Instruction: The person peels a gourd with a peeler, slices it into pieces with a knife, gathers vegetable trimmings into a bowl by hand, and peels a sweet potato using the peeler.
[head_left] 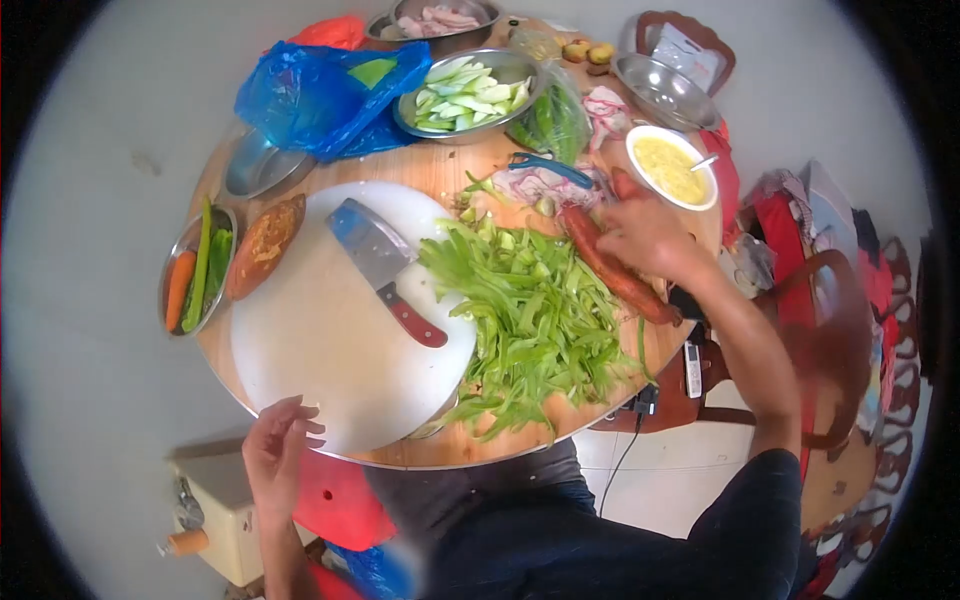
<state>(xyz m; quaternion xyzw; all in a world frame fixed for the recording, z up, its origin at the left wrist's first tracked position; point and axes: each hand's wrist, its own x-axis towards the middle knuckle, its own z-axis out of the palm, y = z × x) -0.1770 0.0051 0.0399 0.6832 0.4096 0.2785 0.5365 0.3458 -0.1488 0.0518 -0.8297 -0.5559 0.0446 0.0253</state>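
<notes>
My left hand (283, 432) is held at the near left rim of a round white cutting board (300, 330), its fingers loosely bent and apart with nothing in them. A cleaver (385, 265) with a reddish-brown handle lies on the board. My right hand (648, 236) is at the table's right side, its fingers bent beside a long reddish-brown root or sausage (620, 275). A red end of something shows beyond that hand; what its fingers grip is hidden. A heap of green vegetable peelings (535, 310) lies between board and right hand. A blue-handled peeler (550, 167) rests just beyond.
Left of the board are a reddish-brown, rough-surfaced piece of food (266, 247) and a metal dish (232, 270) with a carrot and green vegetables. Behind stand a blue plastic bag (320, 95), a bowl (540, 72) of cut green pieces, and a white bowl (714, 190) of yellow mixture with a spoon.
</notes>
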